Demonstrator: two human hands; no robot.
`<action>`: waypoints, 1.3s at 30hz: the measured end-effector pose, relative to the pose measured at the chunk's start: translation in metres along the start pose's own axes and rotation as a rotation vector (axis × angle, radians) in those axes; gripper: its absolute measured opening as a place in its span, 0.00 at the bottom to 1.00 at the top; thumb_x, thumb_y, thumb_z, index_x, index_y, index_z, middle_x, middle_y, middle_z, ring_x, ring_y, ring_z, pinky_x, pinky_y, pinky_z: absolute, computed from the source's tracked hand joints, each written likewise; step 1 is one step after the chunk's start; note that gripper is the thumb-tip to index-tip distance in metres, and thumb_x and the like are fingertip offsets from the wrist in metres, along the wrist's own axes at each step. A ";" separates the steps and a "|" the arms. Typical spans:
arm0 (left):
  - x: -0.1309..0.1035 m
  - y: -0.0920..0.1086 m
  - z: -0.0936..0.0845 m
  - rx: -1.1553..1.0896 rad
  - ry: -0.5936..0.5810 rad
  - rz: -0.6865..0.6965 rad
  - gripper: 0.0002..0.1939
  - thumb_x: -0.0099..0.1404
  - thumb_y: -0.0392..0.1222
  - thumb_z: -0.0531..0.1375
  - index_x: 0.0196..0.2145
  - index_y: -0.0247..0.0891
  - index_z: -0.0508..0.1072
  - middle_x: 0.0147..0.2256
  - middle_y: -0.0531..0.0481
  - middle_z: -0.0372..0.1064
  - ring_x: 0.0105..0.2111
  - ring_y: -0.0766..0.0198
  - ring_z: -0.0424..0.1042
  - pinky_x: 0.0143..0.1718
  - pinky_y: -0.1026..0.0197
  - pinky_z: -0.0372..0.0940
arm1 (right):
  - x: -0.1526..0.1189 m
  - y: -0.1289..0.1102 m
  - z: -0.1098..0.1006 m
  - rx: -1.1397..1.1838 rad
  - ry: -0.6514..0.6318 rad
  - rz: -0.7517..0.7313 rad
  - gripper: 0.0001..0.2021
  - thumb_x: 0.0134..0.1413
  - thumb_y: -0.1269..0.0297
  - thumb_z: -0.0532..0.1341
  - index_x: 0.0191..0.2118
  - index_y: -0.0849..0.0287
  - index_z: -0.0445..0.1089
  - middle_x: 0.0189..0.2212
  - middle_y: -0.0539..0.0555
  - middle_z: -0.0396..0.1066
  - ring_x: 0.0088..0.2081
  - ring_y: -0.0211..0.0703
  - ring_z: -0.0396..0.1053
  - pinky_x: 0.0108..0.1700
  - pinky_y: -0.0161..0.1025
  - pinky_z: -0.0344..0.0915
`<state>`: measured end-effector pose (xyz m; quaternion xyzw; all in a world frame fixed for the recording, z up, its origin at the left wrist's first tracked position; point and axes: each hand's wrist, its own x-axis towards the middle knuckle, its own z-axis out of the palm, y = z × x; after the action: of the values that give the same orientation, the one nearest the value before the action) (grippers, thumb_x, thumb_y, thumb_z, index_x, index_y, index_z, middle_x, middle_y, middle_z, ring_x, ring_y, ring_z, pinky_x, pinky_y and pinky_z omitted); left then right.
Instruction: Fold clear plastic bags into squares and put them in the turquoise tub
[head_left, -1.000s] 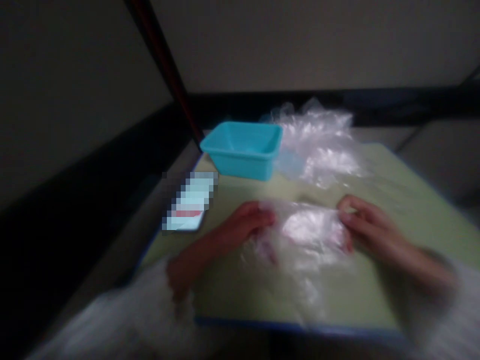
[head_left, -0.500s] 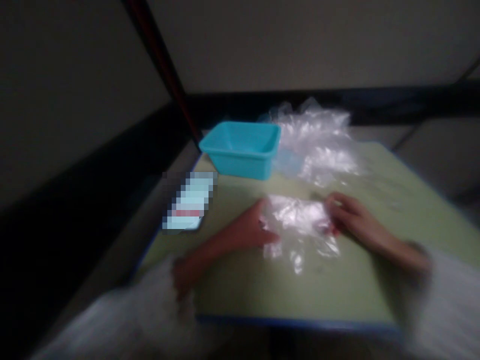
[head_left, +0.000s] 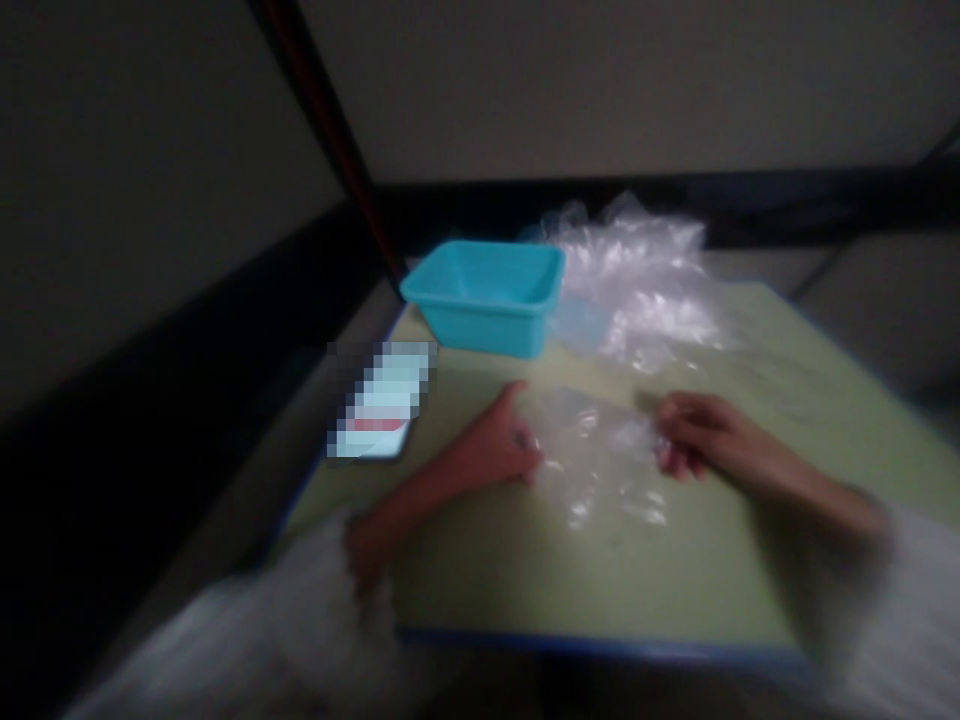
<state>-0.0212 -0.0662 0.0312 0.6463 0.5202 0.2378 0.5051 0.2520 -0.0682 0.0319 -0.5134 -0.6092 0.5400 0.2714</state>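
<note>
A clear, crinkled plastic bag [head_left: 592, 450] is spread between my two hands over the table, its lower part hanging loose toward me. My left hand [head_left: 495, 445] is at the bag's left edge, one finger raised and the others curled in, seemingly pinching the film; blur softens the contact. At the bag's right edge, my right hand [head_left: 697, 430] is closed, with the film between thumb and fingers. Both arms come out of fluffy white sleeves.
A turquoise plastic basin [head_left: 487, 325] stands at the table's back left. Right beside it is a shiny heap of clear plastic bags [head_left: 645, 280]. A phone with a blurred-out screen [head_left: 382, 405] lies by the left edge of the yellow-green table [head_left: 600, 595], which has a blue rim.
The bunched bag now lies flatter and more see-through between my hands. My left hand has shifted slightly left, with one finger lifted; the right has moved slightly right.
</note>
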 end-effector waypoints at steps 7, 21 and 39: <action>0.010 0.001 -0.009 -0.047 0.404 0.092 0.31 0.53 0.29 0.58 0.53 0.38 0.52 0.31 0.56 0.64 0.21 0.73 0.67 0.21 0.70 0.59 | -0.029 -0.017 -0.007 0.008 -0.587 0.265 0.12 0.51 0.54 0.62 0.29 0.59 0.66 0.20 0.51 0.74 0.16 0.33 0.68 0.17 0.28 0.63; 0.014 -0.002 -0.006 -0.072 0.522 0.254 0.15 0.54 0.30 0.56 0.40 0.39 0.60 0.32 0.55 0.66 0.26 0.70 0.68 0.25 0.69 0.62 | -0.009 -0.004 -0.009 -0.782 -0.241 -0.632 0.39 0.53 0.51 0.62 0.66 0.53 0.45 0.64 0.58 0.50 0.63 0.56 0.50 0.62 0.58 0.49; 0.013 -0.002 -0.001 -0.073 0.455 0.264 0.09 0.55 0.32 0.55 0.36 0.37 0.63 0.29 0.55 0.65 0.25 0.70 0.68 0.22 0.71 0.59 | -0.011 0.000 0.000 -0.968 -0.283 -0.738 0.44 0.55 0.50 0.60 0.67 0.58 0.33 0.66 0.62 0.41 0.65 0.54 0.42 0.64 0.60 0.37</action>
<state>-0.0184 -0.0535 0.0271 0.6198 0.5225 0.4596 0.3629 0.2554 -0.0786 0.0343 -0.2577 -0.9520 0.1361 0.0932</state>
